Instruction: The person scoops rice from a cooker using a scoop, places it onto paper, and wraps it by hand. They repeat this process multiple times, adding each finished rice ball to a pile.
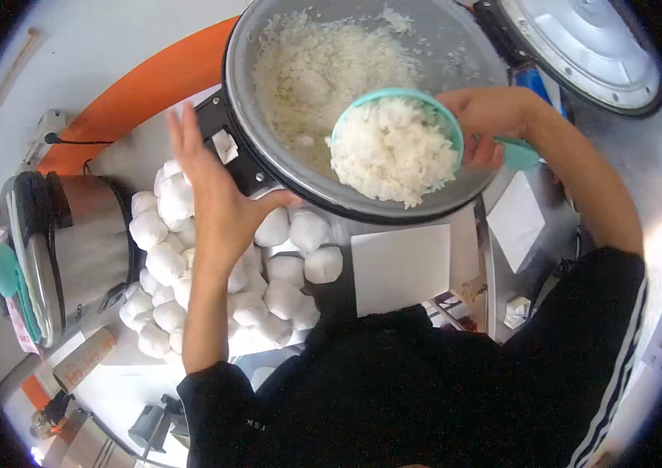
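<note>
A large open rice cooker (241, 93) stands at the top, with white rice (323, 62) in its grey pot. My right hand (487, 125) is wrapped round the handle side of a turquoise scoop (458, 136), heaped with rice (397, 152), over the pot's near right part. My left hand (218, 199) is spread at the cooker's left front edge, fingers apart and holding nothing, its thumb near the rim. Below and around the left hand lies a pile of white wrapped bundles (165, 264).
The cooker's raised lid (580, 51) is at the top right. A second closed cooker (89, 234) stands at the left. A white square sheet or board (401, 267) lies below the pot, and a white sheet (516, 221) lies on the metal counter at the right.
</note>
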Action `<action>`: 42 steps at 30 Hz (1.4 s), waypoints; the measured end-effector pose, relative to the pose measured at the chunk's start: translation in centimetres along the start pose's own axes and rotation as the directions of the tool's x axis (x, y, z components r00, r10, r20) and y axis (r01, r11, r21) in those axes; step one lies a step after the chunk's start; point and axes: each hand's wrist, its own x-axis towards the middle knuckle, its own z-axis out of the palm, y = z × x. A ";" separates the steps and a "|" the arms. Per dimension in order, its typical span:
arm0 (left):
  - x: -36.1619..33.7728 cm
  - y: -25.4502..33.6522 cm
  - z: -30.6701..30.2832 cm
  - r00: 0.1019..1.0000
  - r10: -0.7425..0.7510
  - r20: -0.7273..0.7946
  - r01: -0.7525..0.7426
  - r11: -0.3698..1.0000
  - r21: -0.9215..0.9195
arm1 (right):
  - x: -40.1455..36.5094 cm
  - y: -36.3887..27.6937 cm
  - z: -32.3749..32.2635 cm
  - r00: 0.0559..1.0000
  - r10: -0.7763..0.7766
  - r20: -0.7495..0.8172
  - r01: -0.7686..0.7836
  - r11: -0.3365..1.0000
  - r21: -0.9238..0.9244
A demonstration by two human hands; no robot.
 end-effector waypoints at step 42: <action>-30.3 6.5 21.4 0.830 0.056 0.555 -0.064 0.998 -0.004 | 15.0 38.9 17.1 -0.141 -0.583 -0.800 0.221 0.769 -0.599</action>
